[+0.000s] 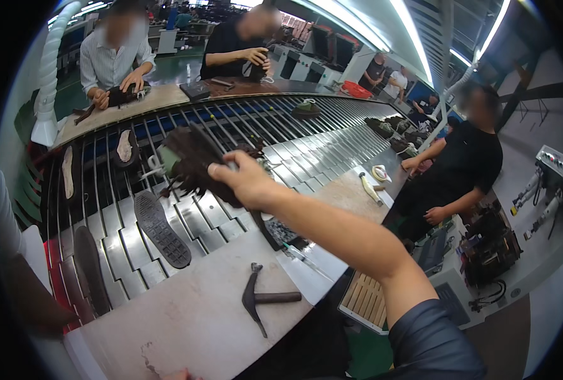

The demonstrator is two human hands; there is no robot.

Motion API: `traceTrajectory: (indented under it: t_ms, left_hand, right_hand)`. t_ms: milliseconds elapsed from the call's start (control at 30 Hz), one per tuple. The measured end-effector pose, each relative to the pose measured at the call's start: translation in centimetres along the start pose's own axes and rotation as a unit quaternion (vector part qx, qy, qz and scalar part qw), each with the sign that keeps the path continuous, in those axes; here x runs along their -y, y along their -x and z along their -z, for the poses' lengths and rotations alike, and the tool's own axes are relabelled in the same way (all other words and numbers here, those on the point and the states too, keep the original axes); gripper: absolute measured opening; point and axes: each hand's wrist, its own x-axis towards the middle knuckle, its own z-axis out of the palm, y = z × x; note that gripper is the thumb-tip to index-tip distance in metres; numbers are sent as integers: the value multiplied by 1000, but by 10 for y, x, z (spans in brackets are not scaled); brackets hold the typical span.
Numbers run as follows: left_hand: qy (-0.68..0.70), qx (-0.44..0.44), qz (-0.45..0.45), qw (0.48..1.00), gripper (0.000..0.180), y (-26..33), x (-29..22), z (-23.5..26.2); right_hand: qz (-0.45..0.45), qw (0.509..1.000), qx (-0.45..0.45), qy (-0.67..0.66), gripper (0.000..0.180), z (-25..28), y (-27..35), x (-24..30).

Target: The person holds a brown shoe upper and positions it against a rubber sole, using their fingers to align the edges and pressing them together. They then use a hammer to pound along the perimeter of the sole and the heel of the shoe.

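Note:
My right arm reaches far out over the roller conveyor. My right hand (246, 180) is closed round a dark brown shoe upper (196, 155) with a green patch and loose laces, held above the rollers. Of my left hand (183, 375), just a sliver shows at the lower edge, its fingers hidden. Below the upper, a dark shoe sole (162, 229) lies tread up on the metal slats. Another dark sole (90, 269) rests to its left. A shoe hammer (262, 297) lies on the pale worktop (199, 323) nearest me.
Two pale-lined soles (69, 171) sit on the far rollers. Another shoe upper (305, 109) stands farther along the conveyor (332, 152). Across it, two people handle shoes; a person in black (462, 155) stands at right near a second hammer (370, 189). A pen-like tool (307, 259) lies by the worktop's right edge.

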Motion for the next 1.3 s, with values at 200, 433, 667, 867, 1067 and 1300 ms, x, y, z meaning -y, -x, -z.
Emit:
traceTrajectory:
  t_ms: [200, 433, 667, 867, 1067, 1300]
  left_hand:
    - [-103, -226, -120, 961, 91, -28, -71, 83]
    - [-75, -186, -159, 967, 86, -26, -57, 110]
    - [-159, 182, -248, 938, 68, -66, -102, 140]
    - [-163, 70, -260, 949, 54, -33, -78, 79]
    - [-156, 48, -241, 957, 39, -30, -87, 80]
    - [63, -127, -180, 973, 47, -87, -103, 157]
  right_hand:
    - [-190, 853, 301, -381, 61, -135, 304, -6]
    - [-64, 842, 276, -459, 34, -181, 335, -42]
    - [-7, 941, 29, -338, 18, -170, 292, -106]
    - [-44, 894, 32, -444, 28, -122, 305, -111]
    - [-20, 887, 54, -458, 35, -122, 313, -111]
    - [-12, 858, 38, -513, 45, -123, 307, -109]
